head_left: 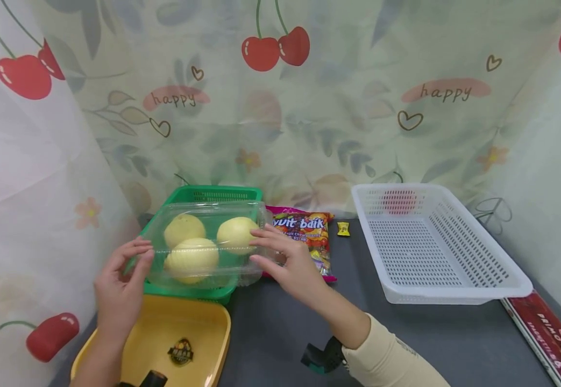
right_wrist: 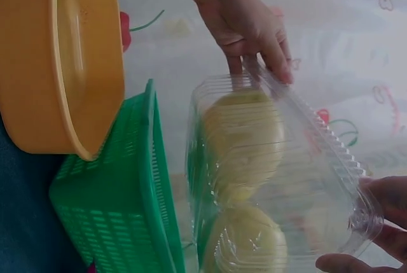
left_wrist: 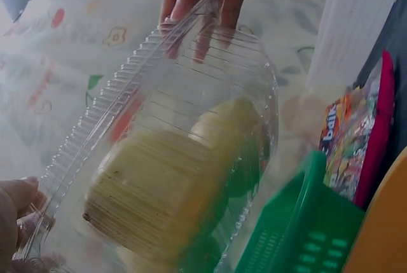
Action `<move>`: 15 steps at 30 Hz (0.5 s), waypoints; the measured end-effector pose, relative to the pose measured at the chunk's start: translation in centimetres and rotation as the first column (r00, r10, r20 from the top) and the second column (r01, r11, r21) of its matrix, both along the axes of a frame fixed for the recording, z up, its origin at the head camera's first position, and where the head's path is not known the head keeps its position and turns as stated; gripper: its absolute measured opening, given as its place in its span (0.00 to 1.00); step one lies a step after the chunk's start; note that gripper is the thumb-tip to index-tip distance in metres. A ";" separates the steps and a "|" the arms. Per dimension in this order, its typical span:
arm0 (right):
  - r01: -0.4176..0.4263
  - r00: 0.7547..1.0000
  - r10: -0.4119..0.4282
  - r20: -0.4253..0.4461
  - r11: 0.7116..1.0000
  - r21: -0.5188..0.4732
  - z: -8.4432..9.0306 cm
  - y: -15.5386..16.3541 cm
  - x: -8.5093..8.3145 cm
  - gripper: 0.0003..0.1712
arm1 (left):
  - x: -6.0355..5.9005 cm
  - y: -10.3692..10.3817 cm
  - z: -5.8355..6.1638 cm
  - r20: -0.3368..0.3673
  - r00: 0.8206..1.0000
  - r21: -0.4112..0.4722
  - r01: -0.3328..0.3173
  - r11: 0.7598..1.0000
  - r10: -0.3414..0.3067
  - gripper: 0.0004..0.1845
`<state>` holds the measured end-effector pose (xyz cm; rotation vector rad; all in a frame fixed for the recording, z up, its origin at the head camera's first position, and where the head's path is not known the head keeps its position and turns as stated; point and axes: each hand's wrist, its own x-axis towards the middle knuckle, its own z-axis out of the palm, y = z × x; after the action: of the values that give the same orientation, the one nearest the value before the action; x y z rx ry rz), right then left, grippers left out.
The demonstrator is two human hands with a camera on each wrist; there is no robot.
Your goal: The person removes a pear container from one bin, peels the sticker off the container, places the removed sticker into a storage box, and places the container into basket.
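Both hands, left [head_left: 118, 287] & right [head_left: 292, 263], are gripping the clear box [head_left: 207, 244] w/ pears [head_left: 190, 258] by its ends, over the green basket [head_left: 212, 194].

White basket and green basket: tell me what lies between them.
Head view: between the green basket and the white basket lie a candy bag and a small yellow wrapped sweet on the dark table.

Clear box [head_left: 207, 244] with three pears [head_left: 191, 260] inside, above basket [head_left: 212, 194] at desk [head_left: 285, 333] left; tub [head_left: 178, 344] in front of basket; candy bag [head_left: 304, 234] right of box; tray [head_left: 435, 242] further right.
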<state>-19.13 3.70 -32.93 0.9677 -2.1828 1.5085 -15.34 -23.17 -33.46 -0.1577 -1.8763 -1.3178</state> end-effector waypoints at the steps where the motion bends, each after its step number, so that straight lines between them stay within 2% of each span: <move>1: -0.006 1.000 0.006 0.016 1.000 0.001 -0.1 -0.3 -0.3 0.15 | -0.2 -0.2 0.1 0.011 1.000 0.006 -0.015 1.000 0.015 0.06; 8: -0.056 0.994 0.056 0.097 0.998 -0.008 -0.7 -2.7 -2.0 0.15 | -1.5 -1.8 0.5 0.094 0.988 0.014 -0.122 0.992 0.120 0.09; 15: -0.085 0.983 0.080 0.167 0.996 0.026 -0.9 -4.6 -2.9 0.16 | -2.7 -3.6 -0.1 0.107 0.983 0.012 -0.149 0.989 0.146 0.10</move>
<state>-21.99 -0.85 -33.86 0.9864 -2.3144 1.6507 -18.01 -26.74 -33.56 0.0622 -1.9231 -1.2642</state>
